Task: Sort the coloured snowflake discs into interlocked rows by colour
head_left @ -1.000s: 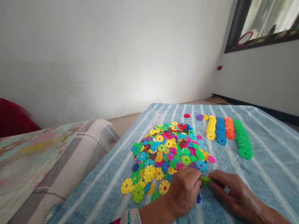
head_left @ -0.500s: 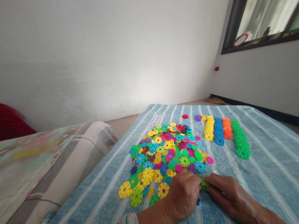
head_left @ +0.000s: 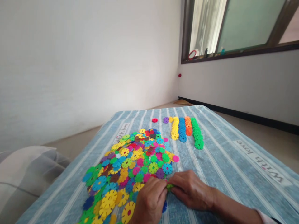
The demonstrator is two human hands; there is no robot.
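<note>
My left hand [head_left: 149, 197] and my right hand [head_left: 191, 189] meet at the near right edge of a heap of notched plastic discs [head_left: 153, 168]. Between their fingertips shows a lime-green notched disc [head_left: 170, 186], pinched from both sides. Fingers cover most of it, so I cannot tell whether it is one disc or more. Just below my left hand, part of a dark blue disc [head_left: 164, 206] peeks out on the cloth. A yellow disc with a red centre [head_left: 128, 212] lies left of that hand.
Overlapping rows of yellow discs [head_left: 175, 128], blue discs [head_left: 182, 130], orange discs [head_left: 188, 126] and green discs [head_left: 197, 133] lie at the back right. Beside them are a purple disc [head_left: 166, 120] and a red disc [head_left: 154, 120]. A striped blue cloth [head_left: 233, 174] covers the table.
The view has swung to the right, so everything sits further left in the picture. Both hands still pinch the lime-green disc beside the heap.
</note>
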